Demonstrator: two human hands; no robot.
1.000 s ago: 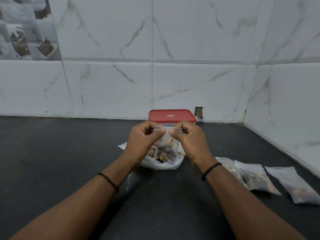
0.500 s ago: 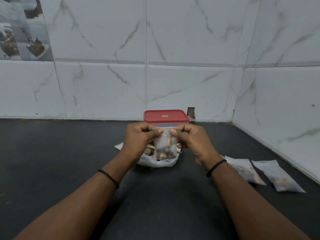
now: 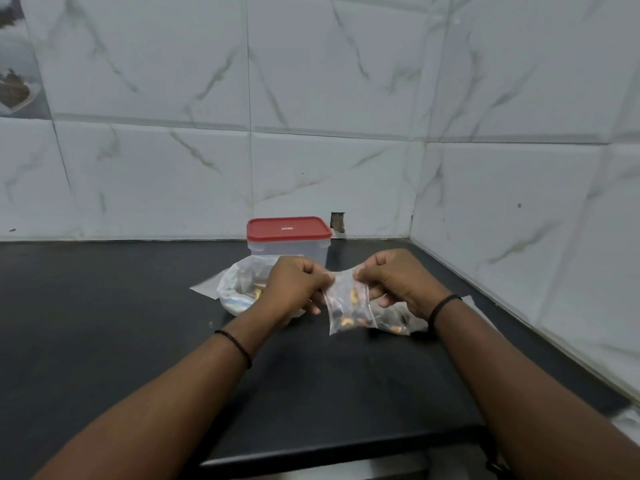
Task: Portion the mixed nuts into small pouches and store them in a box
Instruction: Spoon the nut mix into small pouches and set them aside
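Left hand [image 3: 298,284] and right hand [image 3: 398,280] pinched on the top corners of a small clear pouch [image 3: 349,306] of mixed nuts, held above the black counter [image 3: 104,323], larger nut bag [image 3: 239,289] behind the left hand, red-lidded box [image 3: 287,242] closed by the wall.
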